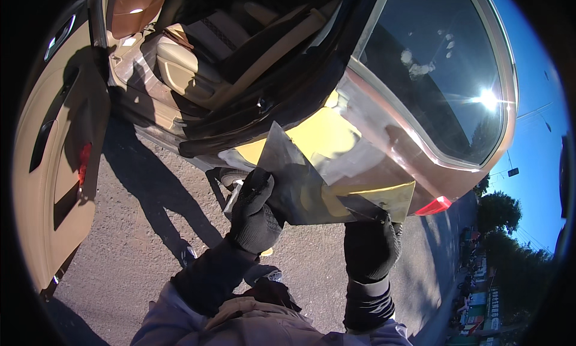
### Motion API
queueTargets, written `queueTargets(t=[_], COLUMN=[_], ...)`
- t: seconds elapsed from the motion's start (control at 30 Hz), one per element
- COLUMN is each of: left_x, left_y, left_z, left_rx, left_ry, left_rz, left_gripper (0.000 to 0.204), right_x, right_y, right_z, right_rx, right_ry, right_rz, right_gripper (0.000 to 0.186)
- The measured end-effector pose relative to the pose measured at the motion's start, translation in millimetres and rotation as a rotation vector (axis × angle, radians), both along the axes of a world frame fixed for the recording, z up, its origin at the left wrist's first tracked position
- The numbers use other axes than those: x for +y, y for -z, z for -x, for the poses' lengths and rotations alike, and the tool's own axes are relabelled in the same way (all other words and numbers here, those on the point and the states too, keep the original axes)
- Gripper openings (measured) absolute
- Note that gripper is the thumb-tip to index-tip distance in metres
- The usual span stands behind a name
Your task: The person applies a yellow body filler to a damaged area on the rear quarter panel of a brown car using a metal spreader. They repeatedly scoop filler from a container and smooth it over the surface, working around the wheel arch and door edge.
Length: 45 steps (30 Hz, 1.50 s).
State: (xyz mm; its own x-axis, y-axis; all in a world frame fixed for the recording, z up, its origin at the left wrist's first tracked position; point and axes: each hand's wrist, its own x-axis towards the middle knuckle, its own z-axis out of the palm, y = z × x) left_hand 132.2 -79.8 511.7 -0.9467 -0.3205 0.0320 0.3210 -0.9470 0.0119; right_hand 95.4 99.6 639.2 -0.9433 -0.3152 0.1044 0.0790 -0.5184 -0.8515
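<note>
My left hand (252,220), in a dark grey knit glove, is closed on the left part of a thin, dark, glossy sheet (291,190) with a pointed top. My right hand (372,250), also gloved, is closed at its right part, where yellow paste smears the surface and a dark triangular area shows; whether this is one sheet or overlapping pieces, I cannot tell. Just beyond, the car's rear body panel (387,154) carries a yellow filler patch (315,133) and pale grey areas. The sheet hides part of the panel.
An open car door (66,166) with beige trim stands at left, beside the doorway showing a beige seat (183,70). A rear side window (432,76) and red tail lamp (432,206) are at right. Pavement (144,226) lies below; trees (498,211) stand farther right.
</note>
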Motion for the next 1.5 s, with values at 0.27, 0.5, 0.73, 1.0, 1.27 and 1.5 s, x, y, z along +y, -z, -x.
queueTargets(t=[0.27,0.5,0.73,1.0,1.27,1.5], left_x=[-28.4,59.9,53.0,78.7,39.2,-33.9], left_y=[18.9,63.5,106.4,114.5,102.0,110.0], left_z=[-11.0,-25.2,-22.6,-36.4,-51.5,-80.4], left_rx=[-0.053,-0.330,-0.850,-1.036,-1.068,-1.098], left_ry=[0.054,0.048,-0.416,-0.417,-0.439,-0.247], left_rz=[-0.024,0.626,1.802,1.900,1.939,2.409], left_gripper=[0.027,0.039,0.046,0.037,0.029,0.018], right_x=[12.5,0.5,65.8,102.9,58.1,-38.3], right_y=[-13.1,55.8,115.6,156.8,191.9,219.4], right_z=[8.0,41.6,82.4,117.2,144.8,188.0], right_rx=[0.782,-0.193,-0.126,0.540,0.622,0.714], right_ry=[-0.238,-0.273,-0.481,0.144,0.790,1.335], right_rz=[-1.208,-0.489,-0.774,-1.180,-0.980,-0.839], right_gripper=[0.029,0.062,0.027,0.014,0.030,0.037])
